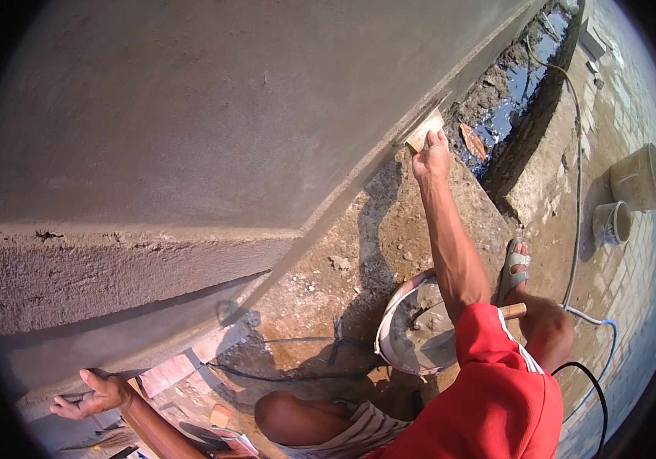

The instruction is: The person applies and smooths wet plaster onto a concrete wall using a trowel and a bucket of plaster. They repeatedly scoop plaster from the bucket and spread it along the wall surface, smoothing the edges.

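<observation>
My right hand (pixel 431 158) reaches up and grips a pale, flat rectangular piece (pixel 424 130), pressed to the lower edge of the grey plastered wall (pixel 167 115). Whether it is a float or a sponge, I cannot tell. Off to the lower left, my left hand (pixel 95 395) has its fingers spread, holds nothing and is near the wall's foot. Between my arms stands a bucket (pixel 381 336) of grey mortar (pixel 414 353). A tool's wooden handle (pixel 514 310) sticks out past its right side, partly behind my red sleeve.
A muddy water channel (pixel 525 80) with a dry leaf (pixel 472 141) runs beside the wall's far end. Two buckets, one large (pixel 640 180) and one small (pixel 612 223), stand at the right. A hose (pixel 579 168) crosses the paving. Dark cables (pixel 290 376) lie on the ground.
</observation>
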A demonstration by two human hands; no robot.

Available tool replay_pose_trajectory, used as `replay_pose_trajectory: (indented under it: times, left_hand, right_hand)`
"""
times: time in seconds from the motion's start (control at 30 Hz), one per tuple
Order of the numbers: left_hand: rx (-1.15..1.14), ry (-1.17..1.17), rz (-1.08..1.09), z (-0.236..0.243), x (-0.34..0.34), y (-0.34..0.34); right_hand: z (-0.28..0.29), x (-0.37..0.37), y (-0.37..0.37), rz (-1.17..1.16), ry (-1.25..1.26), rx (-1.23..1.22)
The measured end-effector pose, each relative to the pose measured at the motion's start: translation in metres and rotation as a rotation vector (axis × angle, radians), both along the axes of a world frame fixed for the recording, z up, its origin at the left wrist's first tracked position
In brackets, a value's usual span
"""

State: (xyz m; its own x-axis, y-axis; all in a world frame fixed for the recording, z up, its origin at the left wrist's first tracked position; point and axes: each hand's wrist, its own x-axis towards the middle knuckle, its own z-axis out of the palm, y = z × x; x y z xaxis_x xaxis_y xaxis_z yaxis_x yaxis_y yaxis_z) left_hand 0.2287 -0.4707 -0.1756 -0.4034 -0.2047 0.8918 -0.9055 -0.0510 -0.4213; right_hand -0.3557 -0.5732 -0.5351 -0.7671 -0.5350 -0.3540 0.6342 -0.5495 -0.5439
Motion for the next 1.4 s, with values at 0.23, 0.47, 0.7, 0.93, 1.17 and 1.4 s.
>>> replay_pose_trajectory:
  times: [0.23, 0.47, 0.7, 0.93, 1.17, 1.4]
  left_hand:
    - [-0.031, 0.039, -0.198, -0.002, 0.012, -0.006]
    - [-0.044, 0.190, -0.204, -0.009, -0.013, -0.013]
    - [-0.047, 0.135, -0.136, -0.002, -0.009, -0.006]
    - [0.000, 0.166, -0.096, -0.006, -0.011, -0.006]
    - [-0.073, 0.143, -0.140, -0.002, -0.013, -0.007]
    - [-0.056, 0.155, -0.177, -0.003, -0.015, -0.006]
  right_hand:
    - [0.064, -0.016, 0.038, 0.080, 0.098, -0.233]
    - [-0.059, -0.098, 0.040, 0.136, -0.072, -0.028]
    - [-0.077, -0.074, 0.001, 0.033, -0.181, 0.088]
    - [-0.085, -0.083, -0.009, 0.028, -0.067, 0.157]
    - [-0.031, -0.055, -0.014, 0.058, -0.071, 0.178]
    - [0.038, -0.055, -0.007, 0.038, 0.081, -0.166]
